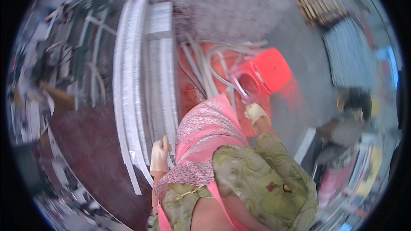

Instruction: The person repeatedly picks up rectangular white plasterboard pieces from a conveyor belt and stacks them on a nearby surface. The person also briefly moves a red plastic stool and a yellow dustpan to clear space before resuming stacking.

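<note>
My left hand [160,155], in a pale glove, is beside the near end of a long stack of whitish strips [128,81]. Its fingers look curled, and what they may hold is hidden. My right hand [255,113], gloved too, is closed in front of a red plastic stool [274,70]. A blurred pale, narrow piece [240,87] reaches from near its fingers toward the stool; I cannot tell what it is or whether it is held. Pale bendy strips [205,70] curve over a red surface [250,124] between the stack and the stool.
A dark reddish-brown board [94,149] lies at the left, with cluttered racks [85,55] beyond it. Wooden pallets [321,2] and a light-blue stack [349,53] stand at the far right. Blurred boxes [364,162] are at the near right.
</note>
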Demonstrator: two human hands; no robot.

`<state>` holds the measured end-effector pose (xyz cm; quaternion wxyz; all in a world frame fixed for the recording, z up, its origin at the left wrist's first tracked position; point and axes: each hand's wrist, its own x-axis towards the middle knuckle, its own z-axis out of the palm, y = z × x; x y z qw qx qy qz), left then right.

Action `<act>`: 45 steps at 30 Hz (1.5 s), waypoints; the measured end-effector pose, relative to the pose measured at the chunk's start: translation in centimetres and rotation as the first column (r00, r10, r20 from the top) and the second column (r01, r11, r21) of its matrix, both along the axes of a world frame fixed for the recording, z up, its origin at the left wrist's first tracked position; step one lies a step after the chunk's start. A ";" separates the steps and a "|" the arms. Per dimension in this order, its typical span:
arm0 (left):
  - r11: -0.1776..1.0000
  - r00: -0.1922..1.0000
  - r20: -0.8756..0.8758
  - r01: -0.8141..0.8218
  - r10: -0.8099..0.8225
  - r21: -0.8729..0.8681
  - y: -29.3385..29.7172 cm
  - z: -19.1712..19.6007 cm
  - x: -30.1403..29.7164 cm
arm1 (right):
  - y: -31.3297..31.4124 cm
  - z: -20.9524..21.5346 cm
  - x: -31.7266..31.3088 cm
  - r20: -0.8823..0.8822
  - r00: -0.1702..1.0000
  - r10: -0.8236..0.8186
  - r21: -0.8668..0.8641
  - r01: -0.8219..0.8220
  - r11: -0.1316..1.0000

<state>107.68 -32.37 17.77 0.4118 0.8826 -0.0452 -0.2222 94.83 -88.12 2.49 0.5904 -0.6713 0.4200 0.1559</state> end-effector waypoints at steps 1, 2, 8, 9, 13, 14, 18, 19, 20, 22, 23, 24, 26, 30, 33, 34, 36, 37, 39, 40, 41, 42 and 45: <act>1.000 0.997 -0.075 -0.008 0.009 0.006 -0.6 0.3 0.2 | -0.5 -0.8 -1.7 -0.007 0.989 0.145 -0.079 -0.145 0.986; 1.000 0.992 -0.127 -0.015 0.018 0.024 -1.0 0.5 0.3 | 0.3 -1.2 -2.9 -0.101 0.983 0.156 -0.239 -0.176 0.955; 0.993 0.986 -0.124 0.113 -0.108 0.031 -2.6 -3.1 0.8 | 3.4 9.9 -6.3 -0.348 0.926 -0.148 -0.306 0.037 0.951; 0.994 0.984 -0.159 0.091 -0.082 0.052 -4.0 -2.5 1.5 | 3.4 10.4 -6.7 -0.365 0.909 -0.200 -0.332 0.073 0.940; 0.985 0.966 -0.240 0.126 -0.095 0.116 -8.4 -4.3 3.8 | -0.6 8.4 -8.3 -0.342 0.829 -0.443 -0.258 0.370 0.892; 0.986 0.966 -0.239 0.129 -0.100 0.107 -9.8 -4.8 4.3 | -1.8 7.0 -9.4 -0.261 0.808 -0.528 -0.243 0.474 0.846; 0.975 0.960 -0.194 0.214 -0.200 0.055 -14.1 -7.1 4.5 | -9.1 -2.5 -13.8 0.075 0.618 -0.782 -0.028 0.786 0.618; 0.966 0.954 -0.182 0.252 -0.238 0.056 -15.2 -7.4 4.3 | -11.1 -4.6 -14.0 0.132 0.569 -0.811 0.041 0.815 0.578; 0.956 0.947 -0.167 0.287 -0.275 0.058 -16.3 -7.6 4.3 | -12.9 -6.3 -13.8 0.185 0.515 -0.837 0.117 0.834 0.539; 0.959 0.959 -0.034 0.283 -0.282 0.024 -17.2 -9.5 1.8 | -16.4 -9.3 -12.3 0.239 0.462 -0.854 0.221 0.831 0.511; 0.959 0.959 0.001 0.284 -0.284 0.016 -17.7 -10.2 0.7 | -17.9 -10.5 -11.0 0.264 0.431 -0.863 0.273 0.824 0.496; 0.963 0.963 0.010 0.267 -0.268 0.024 -17.9 -11.0 -0.7 | -19.3 -11.5 -9.8 0.283 0.400 -0.872 0.324 0.816 0.479; 0.974 0.979 0.007 0.203 -0.205 0.101 -17.5 -12.9 -4.9 | -22.8 -15.6 -8.0 0.324 0.343 -0.882 0.370 0.812 0.451; 0.952 0.975 0.203 0.021 -0.086 0.305 -14.6 -17.7 -19.9 | -30.8 -22.6 -5.6 0.404 0.364 -0.839 0.417 0.743 0.523; 0.905 0.993 0.116 -0.060 0.012 0.421 -12.5 -19.7 -31.1 | -36.7 -19.8 -3.7 0.215 0.778 -0.590 0.212 0.553 0.806; 0.892 1.000 0.007 -0.012 0.010 0.451 -12.5 -19.1 -33.5 | -34.5 -20.6 -3.7 0.321 0.431 -0.844 0.491 0.686 0.537; 0.865 0.992 -0.115 0.014 0.050 0.501 -13.1 -18.1 -39.6 | -28.3 -15.3 -2.1 0.359 0.094 -0.929 0.662 0.676 0.324; 0.855 0.986 -0.155 0.030 0.060 0.518 -13.2 -17.2 -42.3 | -26.7 -9.9 -2.4 0.395 0.096 -0.914 0.731 0.569 0.376; 0.838 0.975 -0.217 0.083 0.044 0.540 -12.8 -15.5 -45.8 | -26.6 -6.1 -4.0 0.370 0.058 -0.927 0.787 0.511 0.346; 0.831 0.966 -0.255 0.114 0.035 0.545 -12.3 -14.9 -47.4 | -27.6 -6.1 -4.6 0.319 0.033 -0.947 0.779 0.561 0.282; 0.826 0.963 -0.269 0.132 0.025 0.548 -11.9 -14.6 -48.3 | -29.4 -6.2 -4.5 0.309 -0.023 -0.951 0.759 0.608 0.232; 0.823 0.957 -0.291 0.159 0.008 0.546 -11.4 -14.1 -49.2 | -29.4 -6.1 -7.7 0.369 -0.080 -0.926 0.718 0.657 0.229; 0.813 0.945 -0.321 0.241 -0.070 0.531 -10.2 -14.6 -50.2 | -28.3 0.2 -20.2 0.439 -0.050 -0.897 0.607 0.753 0.255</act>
